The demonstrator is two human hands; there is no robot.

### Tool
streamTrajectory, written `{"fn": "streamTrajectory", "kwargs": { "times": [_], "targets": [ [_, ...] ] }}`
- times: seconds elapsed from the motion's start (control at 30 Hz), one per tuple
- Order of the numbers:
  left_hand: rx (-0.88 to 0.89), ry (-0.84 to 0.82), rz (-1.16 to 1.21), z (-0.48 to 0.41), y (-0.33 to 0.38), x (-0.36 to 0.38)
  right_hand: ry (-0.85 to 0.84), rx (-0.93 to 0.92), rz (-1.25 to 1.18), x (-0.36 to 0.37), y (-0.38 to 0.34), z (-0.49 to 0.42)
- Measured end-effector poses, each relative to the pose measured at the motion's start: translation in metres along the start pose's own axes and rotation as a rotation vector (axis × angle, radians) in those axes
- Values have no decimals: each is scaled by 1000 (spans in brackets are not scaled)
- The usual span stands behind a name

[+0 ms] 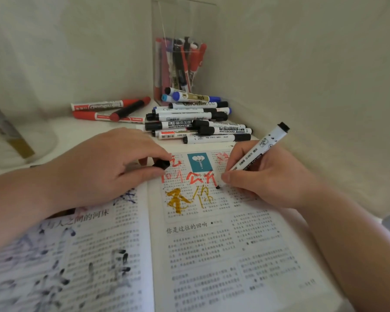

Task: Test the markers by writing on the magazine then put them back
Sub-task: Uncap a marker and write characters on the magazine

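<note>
An open magazine [212, 244] lies in front of me, its right page marked with red and gold strokes. My right hand [266, 179] grips a white black-ink marker [260, 147], tip down on the right page just right of the red writing. My left hand [113, 163] rests on the magazine's spine area and pinches the black marker cap [161, 164] between thumb and fingers. Behind the magazine lies a pile of several white markers [196, 122]. A clear acrylic holder [180, 64] in the corner contains more markers, standing upright.
Three red markers [108, 111] lie on the white table at the back left. A clear round base with a gold strip [20, 143] stands at the far left. Walls close in behind and on the right.
</note>
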State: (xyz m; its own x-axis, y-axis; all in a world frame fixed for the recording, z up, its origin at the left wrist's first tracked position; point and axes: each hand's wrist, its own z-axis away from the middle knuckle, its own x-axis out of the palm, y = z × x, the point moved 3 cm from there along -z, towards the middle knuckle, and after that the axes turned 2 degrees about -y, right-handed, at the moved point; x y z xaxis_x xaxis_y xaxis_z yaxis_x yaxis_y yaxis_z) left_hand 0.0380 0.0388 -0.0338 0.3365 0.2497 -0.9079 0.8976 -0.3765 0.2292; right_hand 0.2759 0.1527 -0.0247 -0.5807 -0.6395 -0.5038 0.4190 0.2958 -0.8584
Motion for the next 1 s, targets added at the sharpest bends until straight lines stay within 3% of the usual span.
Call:
{"fn": "streamTrajectory", "kwargs": {
  "times": [0.17, 0.4, 0.57, 0.73, 0.9, 1.0],
  "targets": [
    [-8, 38, 3, 2, -1, -2, -65, -29, -103, -1, -2, 4],
    [-31, 71, 28, 1, -1, -4, -32, -32, 10, -4, 0, 2],
    [-41, 75, 20, 1, -2, -3, -143, -12, -54, -2, 3, 4],
    [-43, 89, 33, 1, -2, -3, -78, -52, 32, -3, 1, 2],
    [-47, 85, 34, 3, -3, 0, 125, -58, -45, -14, 10, -3],
    [-45, 83, 43, 3, -3, 0, 92, -43, 8, -9, 10, -4]
  ]
}}
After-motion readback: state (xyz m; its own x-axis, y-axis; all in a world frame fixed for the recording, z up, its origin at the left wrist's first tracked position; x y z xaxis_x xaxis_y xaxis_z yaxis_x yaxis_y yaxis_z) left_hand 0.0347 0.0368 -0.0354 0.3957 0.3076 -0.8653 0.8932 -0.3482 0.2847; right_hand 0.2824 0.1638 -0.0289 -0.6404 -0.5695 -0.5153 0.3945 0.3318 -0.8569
